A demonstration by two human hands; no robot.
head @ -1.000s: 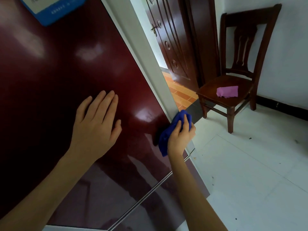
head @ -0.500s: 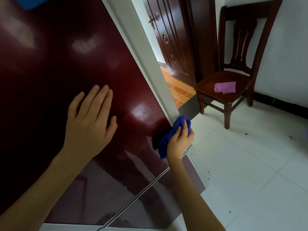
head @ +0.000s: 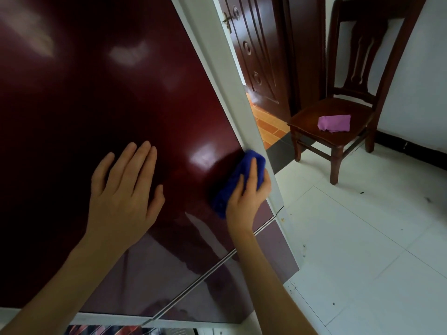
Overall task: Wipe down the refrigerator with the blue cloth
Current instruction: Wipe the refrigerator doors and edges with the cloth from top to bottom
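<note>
The refrigerator (head: pixel 108 97) fills the left of the view, a glossy dark red door with a pale grey side edge (head: pixel 227 76) and a thin metal seam low down. My right hand (head: pixel 244 201) presses a bunched blue cloth (head: pixel 235 180) against the door's right edge, just above the seam. My left hand (head: pixel 123 197) lies flat on the door with its fingers spread, a little left of the cloth, holding nothing.
A dark wooden chair (head: pixel 338 117) stands at the back right against a white wall, with a pink cloth (head: pixel 335 123) on its seat. A dark wooden room door (head: pixel 256 52) is behind the refrigerator's edge. White floor tiles (head: pixel 362 238) spread to the right.
The view has tilted downward, so the blue box at the top left is out of sight. My right hand with the cloth has slid slightly lower along the door's right edge. My left hand stays flat.
</note>
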